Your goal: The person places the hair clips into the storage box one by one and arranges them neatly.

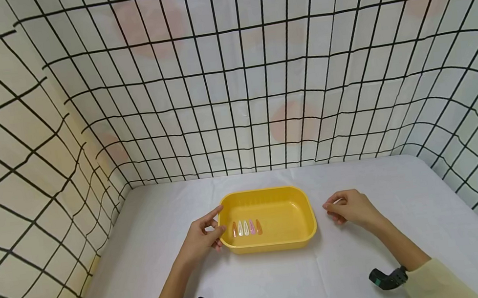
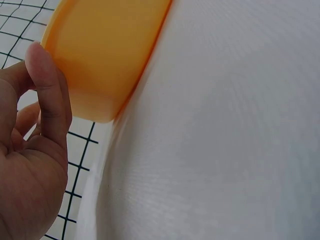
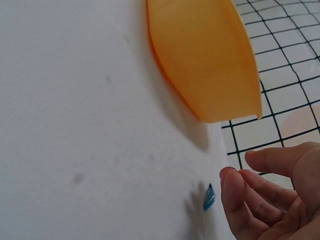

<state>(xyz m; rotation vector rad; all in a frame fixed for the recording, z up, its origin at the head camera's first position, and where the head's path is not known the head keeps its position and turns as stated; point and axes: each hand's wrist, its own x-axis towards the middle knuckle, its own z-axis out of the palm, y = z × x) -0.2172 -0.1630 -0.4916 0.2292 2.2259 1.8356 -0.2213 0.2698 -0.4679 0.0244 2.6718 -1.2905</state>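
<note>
A yellow tray (image 1: 276, 244) stands on the white-covered table, and my left hand (image 1: 203, 231) holds its left rim, thumb at the edge and fingers along the outer wall. In the left wrist view the left thumb (image 2: 44, 75) meets the rim. Inside the tray, on its left side, several snap hair clips lie in a row: orange, whitish, a pink clip (image 1: 252, 226) and another orange one. My right hand (image 1: 351, 209) hovers right of the tray, fingers loosely bent, nothing visible between them. By its fingertips a blue hair clip (image 3: 209, 197) shows in the right wrist view; the head view hides it.
A black grid net (image 1: 233, 100) over pale cloth rises behind the table and on both sides. Each wrist wears a black camera mount, such as the right mount (image 1: 388, 278). White cloth (image 1: 272, 287) covers the table.
</note>
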